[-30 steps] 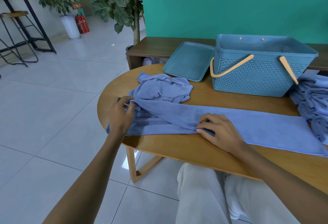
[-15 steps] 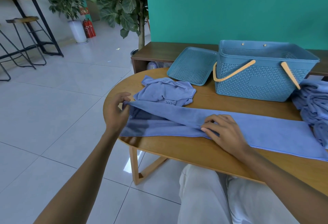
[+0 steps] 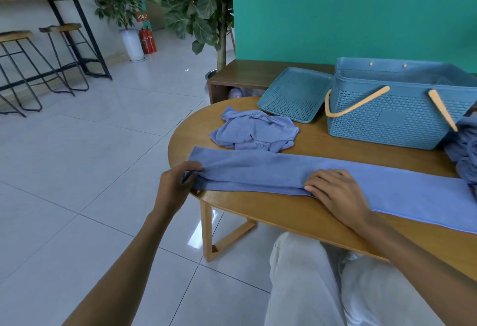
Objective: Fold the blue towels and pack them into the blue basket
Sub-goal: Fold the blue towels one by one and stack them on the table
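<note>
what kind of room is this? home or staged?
Probably a staged indoor studio or office lounge, not a home: a teal backdrop wall, bar stools at a high table, and fire extinguishers beside potted plants.

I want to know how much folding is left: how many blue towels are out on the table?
3 at least: the long towel under both hands, a crumpled towel behind it, and a heap at the right edge that may hold several. The basket's inside is mostly hidden.

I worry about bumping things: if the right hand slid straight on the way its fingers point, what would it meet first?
Probably nothing soon: the right hand points left along the long towel; the left hand gripping the towel's end comes first.
</note>
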